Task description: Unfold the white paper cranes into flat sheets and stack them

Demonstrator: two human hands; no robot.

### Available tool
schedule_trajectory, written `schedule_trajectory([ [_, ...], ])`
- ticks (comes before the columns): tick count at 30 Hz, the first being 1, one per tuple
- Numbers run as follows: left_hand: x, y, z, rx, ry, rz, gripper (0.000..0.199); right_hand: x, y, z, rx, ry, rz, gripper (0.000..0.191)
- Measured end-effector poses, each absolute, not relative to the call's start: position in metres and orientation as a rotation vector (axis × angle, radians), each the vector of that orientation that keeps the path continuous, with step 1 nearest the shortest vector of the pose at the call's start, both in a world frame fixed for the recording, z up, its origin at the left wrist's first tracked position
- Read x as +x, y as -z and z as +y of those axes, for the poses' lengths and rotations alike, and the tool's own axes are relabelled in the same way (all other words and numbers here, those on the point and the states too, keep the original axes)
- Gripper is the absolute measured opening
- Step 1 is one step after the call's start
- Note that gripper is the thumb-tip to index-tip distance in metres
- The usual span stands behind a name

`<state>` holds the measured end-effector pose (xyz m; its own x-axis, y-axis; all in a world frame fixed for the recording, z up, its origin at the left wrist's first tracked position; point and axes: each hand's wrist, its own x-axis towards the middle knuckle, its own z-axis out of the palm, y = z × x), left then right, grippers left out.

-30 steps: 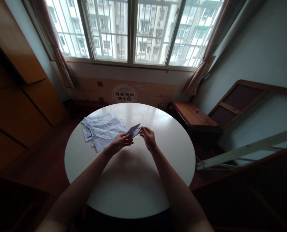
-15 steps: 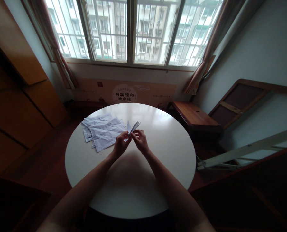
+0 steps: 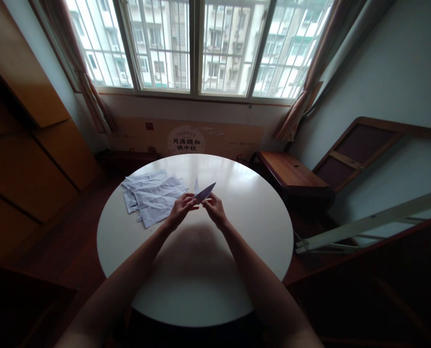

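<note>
Between my two hands is a small piece of folded paper (image 3: 205, 193), its pointed flaps sticking up and to the right. My left hand (image 3: 181, 209) grips its left side, thumb and fingers closed on the lower edge. On the other side, my right hand (image 3: 214, 209) pinches the paper near its bottom. Both hands are held over the middle of the white round table (image 3: 251, 232). Just beyond my left hand lies a loose pile of creased paper sheets (image 3: 153, 195). The fingers partly hide the bottom of the folded paper.
A low wooden bench (image 3: 291, 169) stands past the table's right side. Wooden cabinets (image 3: 52, 159) line the left. A printed board (image 3: 136, 130) leans below the barred window (image 3: 165, 48). At the right, a pale folding frame (image 3: 367, 222) slants beside the table.
The folded paper has turned, so a broad flap now faces me and points right. My hands have shifted slightly apart around it. The sheet pile has not moved.
</note>
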<state>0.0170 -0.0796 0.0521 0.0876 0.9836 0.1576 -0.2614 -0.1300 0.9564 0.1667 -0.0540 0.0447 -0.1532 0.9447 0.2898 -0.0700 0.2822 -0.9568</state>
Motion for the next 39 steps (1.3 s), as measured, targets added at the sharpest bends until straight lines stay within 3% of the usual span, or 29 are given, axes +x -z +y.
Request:
schedule_trajectory([
  [12,0.01,-0.046,-0.073,1.119,-1.349,0.915,0.038,0.165,-0.037,-0.053,-0.891,-1.047,-1.492,0.019],
  [20,0.01,-0.042,-0.07,1.091,-1.401,0.987,0.039,0.166,-0.04,-0.054,-0.818,-1.078,-1.376,0.04],
  [25,0.011,-0.044,-0.071,1.088,-1.402,1.0,0.04,0.168,-0.038,-0.056,-0.901,-0.776,-1.498,0.036],
  [29,0.011,-0.045,-0.071,1.047,-1.38,1.005,0.042,0.168,-0.04,-0.058,-0.931,-0.685,-1.568,0.018],
  [33,0.011,-0.046,-0.069,0.926,-1.388,0.969,0.05,0.168,-0.041,-0.06,-0.936,-0.582,-1.602,0.013],
  [39,0.008,-0.04,-0.067,0.896,-1.4,1.008,0.041,0.168,-0.041,-0.061,-0.853,-0.533,-1.702,0.005],
])
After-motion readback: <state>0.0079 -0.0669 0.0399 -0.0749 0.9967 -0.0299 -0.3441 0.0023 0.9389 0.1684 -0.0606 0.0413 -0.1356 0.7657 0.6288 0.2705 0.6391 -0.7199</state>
